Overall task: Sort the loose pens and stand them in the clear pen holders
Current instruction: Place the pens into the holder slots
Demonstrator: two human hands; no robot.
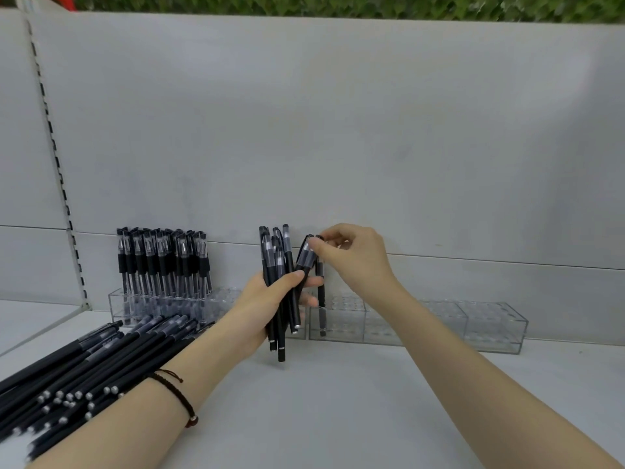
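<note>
Your right hand point(355, 262) pinches one pen point(320, 289) by its top; it stands straight up in the clear holder point(439, 324). Your left hand point(260, 306) grips the bunch point(274, 258).

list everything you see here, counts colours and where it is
left holder: one, clear, back left of shelf
right holder: one, clear, back right
standing pens: many, black, in left holder
loose pens: many, black, lying front left
bundle of pens: several, black, held upright at centre
single pen: one, black, standing in right holder's left end
shelf: one, white, underneath
back panel: one, grey, behind
bracelet: one, dark cord, left wrist
left hand: grips bundle of pens
right hand: pinches single pen's top
</note>
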